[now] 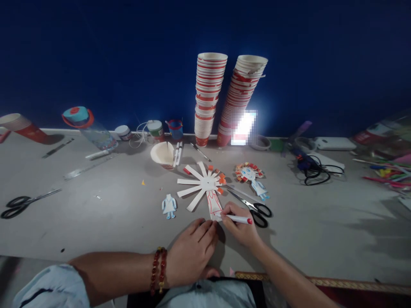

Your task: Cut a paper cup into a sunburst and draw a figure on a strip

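Observation:
My right hand (242,229) grips a white marker (236,218) with a red end cap, its tip at the lower part of a white paper strip (213,201). Red lines on that strip form a dress shape. The strip joins a cut-open paper cup (208,183) whose strips spread like rays, some with orange-red ends curled. Fingers of my left hand (191,248) lie flat at the strip's lower edge. A blue-outlined paper dress figure (169,206) lies to the left. Black-handled scissors (260,211) rest beside my right hand, below a finished-looking paper doll (248,173).
Two tall stacks of paper cups (210,85) (243,85) stand against the blue wall. A cut cup (162,153), markers (177,154), a pen (201,152) and a water bottle (91,128) sit behind. More scissors (30,202) lie left; black cable (316,171) right.

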Motion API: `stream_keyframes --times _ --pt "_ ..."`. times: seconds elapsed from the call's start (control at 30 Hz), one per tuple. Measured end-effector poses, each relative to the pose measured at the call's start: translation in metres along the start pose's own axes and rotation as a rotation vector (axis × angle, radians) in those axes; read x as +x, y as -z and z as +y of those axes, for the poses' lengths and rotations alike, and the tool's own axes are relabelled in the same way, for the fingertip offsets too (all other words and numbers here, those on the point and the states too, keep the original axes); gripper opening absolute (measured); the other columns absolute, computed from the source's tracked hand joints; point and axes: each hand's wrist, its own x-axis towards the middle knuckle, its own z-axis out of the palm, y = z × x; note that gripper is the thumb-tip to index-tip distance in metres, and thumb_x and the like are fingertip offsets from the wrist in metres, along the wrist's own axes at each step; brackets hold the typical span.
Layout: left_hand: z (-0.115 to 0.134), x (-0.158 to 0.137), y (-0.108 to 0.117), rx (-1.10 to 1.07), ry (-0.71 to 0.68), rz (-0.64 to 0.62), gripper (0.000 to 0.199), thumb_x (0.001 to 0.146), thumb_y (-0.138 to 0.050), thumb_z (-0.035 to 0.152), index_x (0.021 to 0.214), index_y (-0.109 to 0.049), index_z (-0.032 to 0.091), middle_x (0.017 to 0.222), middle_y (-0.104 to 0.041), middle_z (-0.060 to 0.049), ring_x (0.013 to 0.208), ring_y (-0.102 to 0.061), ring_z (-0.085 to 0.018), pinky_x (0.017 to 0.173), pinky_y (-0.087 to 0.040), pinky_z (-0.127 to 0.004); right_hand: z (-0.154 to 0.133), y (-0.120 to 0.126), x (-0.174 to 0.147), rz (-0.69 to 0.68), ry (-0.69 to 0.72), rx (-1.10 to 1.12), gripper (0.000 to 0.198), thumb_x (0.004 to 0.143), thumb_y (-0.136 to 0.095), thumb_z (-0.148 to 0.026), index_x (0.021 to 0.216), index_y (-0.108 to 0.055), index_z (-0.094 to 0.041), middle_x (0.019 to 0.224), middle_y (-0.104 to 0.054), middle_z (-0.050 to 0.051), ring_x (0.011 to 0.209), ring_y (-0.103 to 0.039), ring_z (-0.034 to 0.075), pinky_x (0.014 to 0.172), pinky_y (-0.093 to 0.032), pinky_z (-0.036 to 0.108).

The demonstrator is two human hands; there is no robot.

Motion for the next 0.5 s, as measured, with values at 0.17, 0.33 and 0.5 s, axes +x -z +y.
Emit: stream_keyframes --times 0.17,0.33,0.5 --pt "-0.0006 0.0001 0.0025 -0.005 -0.002 -0.008 0.080 0.090 -0.040 0.068 0.136 -0.049 0.003 0.145 -0.046 -0.022 0.133 -0.040 -0.031 0.113 -0.022 -0.043 -0.0012 0.0008 -0.0004 -0.006 -0.016 0.000 0.016 0.080 -0.050 -0.019 0.064 -0.051 -0.021 0.057 -0.052 -0.003 0.051 -0.047 0.012 0.051 -0.036 0.024" --pt "-0.0007 0.0002 0.0028 0.001 -0.007 -0.008 0.079 0.091 -0.040 0.067 0.135 -0.050 0.002 0.145 -0.046 -0.022 0.133 -0.041 -0.032 0.114 -0.021 -0.044 0.0000 0.0009 -0.0012 -0.016 -0.016 0.011 0.015 0.078 -0.050 -0.019 0.064 -0.052 -0.020 0.057 -0.052 -0.003 0.051 -0.047 0.012 0.051 -0.035 0.023" --pt "-0.0001 0.0006 0.0015 0.008 -0.002 -0.006 0.080 0.091 -0.039 0.067 0.135 -0.049 0.001 0.145 -0.046 -0.022 0.133 -0.041 -0.032 0.114 -0.021 -0.044 0.0009 0.0008 -0.0015 -0.022 0.009 0.013 0.016 0.079 -0.049 -0.019 0.064 -0.052 -0.020 0.057 -0.052 -0.003 0.051 -0.047 0.012 0.051 -0.035 0.023"
